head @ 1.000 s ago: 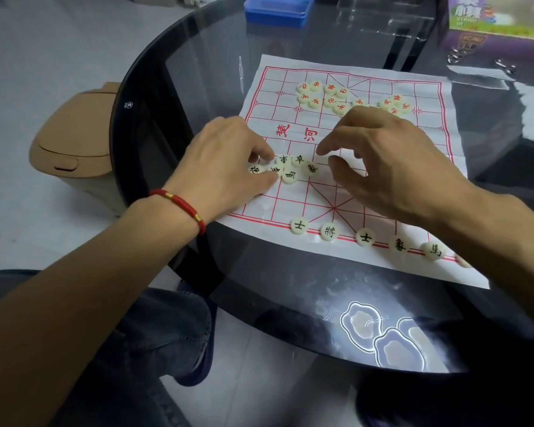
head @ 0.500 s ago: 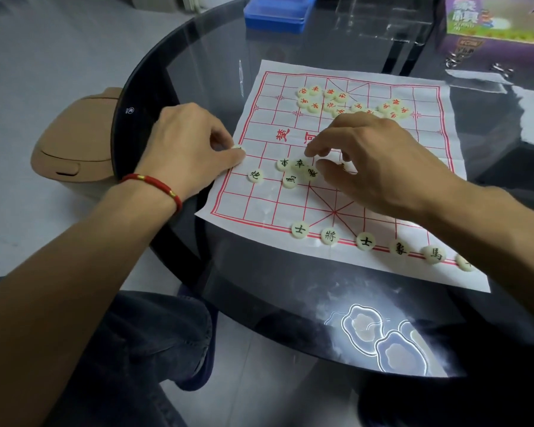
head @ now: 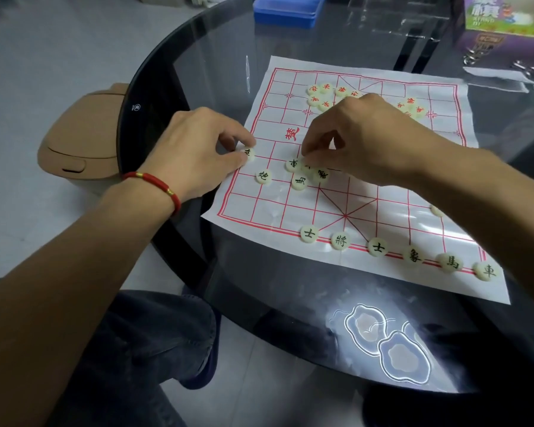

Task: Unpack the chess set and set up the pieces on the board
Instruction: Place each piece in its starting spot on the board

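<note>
Glass table (head: 290, 288), left grip (head: 198, 152) pinching piece (head: 249, 154)

The paper board (head: 383, 192) carries a red 楚. Black-lettered pieces along its near edge read 士 (head: 309, 233), 將 (head: 340, 241), 士 (head: 378, 247), 象 (head: 412, 256), 馬 (head: 451, 262), 車 (head: 486, 271). Mid-board discs read 車 (head: 293, 164) and 馬 (head: 299, 182).
</note>
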Demonstrator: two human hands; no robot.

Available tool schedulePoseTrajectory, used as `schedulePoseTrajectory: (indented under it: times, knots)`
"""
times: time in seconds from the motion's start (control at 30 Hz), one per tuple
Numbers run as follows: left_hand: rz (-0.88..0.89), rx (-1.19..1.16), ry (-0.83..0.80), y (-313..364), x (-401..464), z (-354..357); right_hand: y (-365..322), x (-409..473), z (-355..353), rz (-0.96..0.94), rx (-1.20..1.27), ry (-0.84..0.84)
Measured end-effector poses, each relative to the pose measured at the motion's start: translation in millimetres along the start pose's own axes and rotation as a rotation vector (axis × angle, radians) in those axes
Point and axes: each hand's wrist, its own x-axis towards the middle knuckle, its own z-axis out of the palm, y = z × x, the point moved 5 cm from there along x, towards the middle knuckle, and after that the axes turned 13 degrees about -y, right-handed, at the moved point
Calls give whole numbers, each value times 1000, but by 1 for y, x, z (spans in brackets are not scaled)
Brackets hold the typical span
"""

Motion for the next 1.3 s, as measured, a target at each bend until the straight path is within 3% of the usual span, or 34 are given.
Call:
schedulePoseTrajectory:
  times: [0.87, 1.03, 1.3]
  knots:
    - [-1, 1, 10, 2, 2, 2, -6, 10, 8, 43, 82, 79]
    - [-9, -2, 10, 2, 1, 2, -4, 5, -2, 57, 49, 155]
    - [-3, 18, 16, -1, 4, 3, -5, 7, 1, -13, 11, 29]
